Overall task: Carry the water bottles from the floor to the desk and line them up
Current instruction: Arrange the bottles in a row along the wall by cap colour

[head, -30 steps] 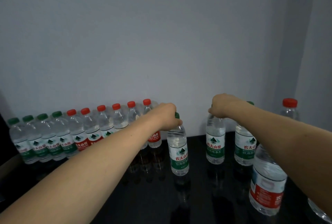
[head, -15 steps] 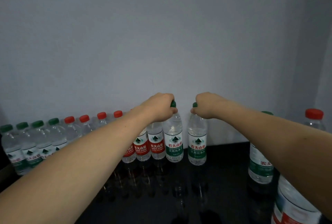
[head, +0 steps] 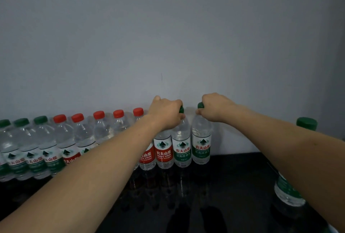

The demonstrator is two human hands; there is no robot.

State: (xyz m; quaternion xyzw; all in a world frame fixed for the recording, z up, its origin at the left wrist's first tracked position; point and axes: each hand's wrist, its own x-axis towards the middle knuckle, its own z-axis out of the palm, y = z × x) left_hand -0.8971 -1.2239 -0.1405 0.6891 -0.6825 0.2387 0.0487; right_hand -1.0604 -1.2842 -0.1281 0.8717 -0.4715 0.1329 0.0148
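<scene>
A long row of water bottles [head: 71, 145] with red and green caps stands along the wall on the black desk [head: 233, 186]. My left hand [head: 166, 114] grips the top of a green-label bottle [head: 181, 148] at the row's right end. My right hand [head: 217, 106] grips the green cap of the bottle [head: 201, 145] just to its right. Both bottles stand upright on the desk, touching each other and the row.
Another green-cap bottle [head: 288, 186] stands apart at the right, partly behind my right forearm. A grey wall [head: 168, 36] rises directly behind the row. The desk's glossy surface reflects the bottles.
Both hands carried their bottles left and back toward the wall, joining them to the row's right end. The camera moved closer and left.
</scene>
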